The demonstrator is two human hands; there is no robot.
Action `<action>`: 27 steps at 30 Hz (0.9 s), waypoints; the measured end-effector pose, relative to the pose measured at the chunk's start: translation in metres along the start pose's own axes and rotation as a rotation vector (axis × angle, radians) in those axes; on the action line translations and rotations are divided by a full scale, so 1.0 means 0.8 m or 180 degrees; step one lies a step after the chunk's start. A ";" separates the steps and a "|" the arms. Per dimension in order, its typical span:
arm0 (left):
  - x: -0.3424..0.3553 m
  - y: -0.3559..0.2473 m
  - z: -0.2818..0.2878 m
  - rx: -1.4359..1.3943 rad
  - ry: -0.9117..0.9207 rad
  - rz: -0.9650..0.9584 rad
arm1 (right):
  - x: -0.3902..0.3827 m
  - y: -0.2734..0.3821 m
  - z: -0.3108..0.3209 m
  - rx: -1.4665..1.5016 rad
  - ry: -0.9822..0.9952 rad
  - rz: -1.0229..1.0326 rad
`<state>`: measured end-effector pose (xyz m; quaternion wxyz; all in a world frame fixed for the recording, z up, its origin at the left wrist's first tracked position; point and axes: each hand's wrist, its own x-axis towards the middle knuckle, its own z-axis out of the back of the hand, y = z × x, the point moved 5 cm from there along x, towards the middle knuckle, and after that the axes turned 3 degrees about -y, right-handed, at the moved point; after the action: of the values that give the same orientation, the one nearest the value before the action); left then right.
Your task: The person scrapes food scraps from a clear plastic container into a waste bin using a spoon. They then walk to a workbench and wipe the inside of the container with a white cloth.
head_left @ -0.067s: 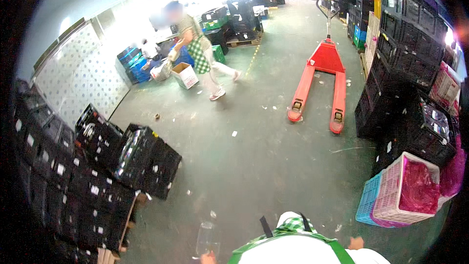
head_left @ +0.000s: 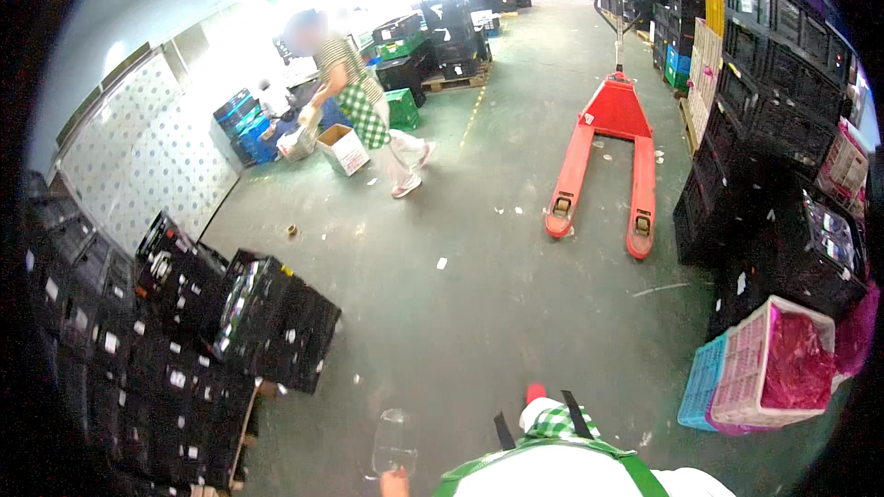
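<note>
A clear, colourless plastic container (head_left: 390, 440), roughly rectangular with rounded corners, extends just ahead of the fingers (head_left: 396, 474) of the left hand (head_left: 394, 486), which grip it at its near end. Its long side points away from them, its far edge being farthest off. Thin pale outlines and glints mark its rim; blur hides whether anything lies inside.

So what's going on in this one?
The person's left hand holds a clear rectangular plastic container by its near end; the right hand is out of view. Ahead, a co-worker in a green-and-white checked apron is mid-stride beside an open, pale cardboard box. A red metal pallet jack stands to the right, and stacked black plastic crates line both sides.
</note>
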<state>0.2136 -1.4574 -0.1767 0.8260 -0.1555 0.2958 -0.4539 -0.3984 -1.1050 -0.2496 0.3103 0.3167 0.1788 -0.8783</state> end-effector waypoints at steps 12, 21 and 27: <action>0.466 -0.500 -0.164 -0.0015 0.0057 0.0053 | 0.531 0.512 0.701 0.1728 -0.1712 -0.0099; 0.793 -0.829 -0.330 0.0069 -0.0106 -0.0013 | 0.916 0.719 1.072 0.2151 -0.2441 0.0574; 1.023 -1.125 -0.430 -0.1286 -0.0834 0.1092 | 1.006 0.683 0.980 0.1376 -0.0248 -0.0743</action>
<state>-0.2572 -2.6279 -0.2559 0.8741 -0.3218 0.2930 -0.2157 -0.8759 -2.2592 -0.2746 0.1384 0.3188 0.0100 -0.9376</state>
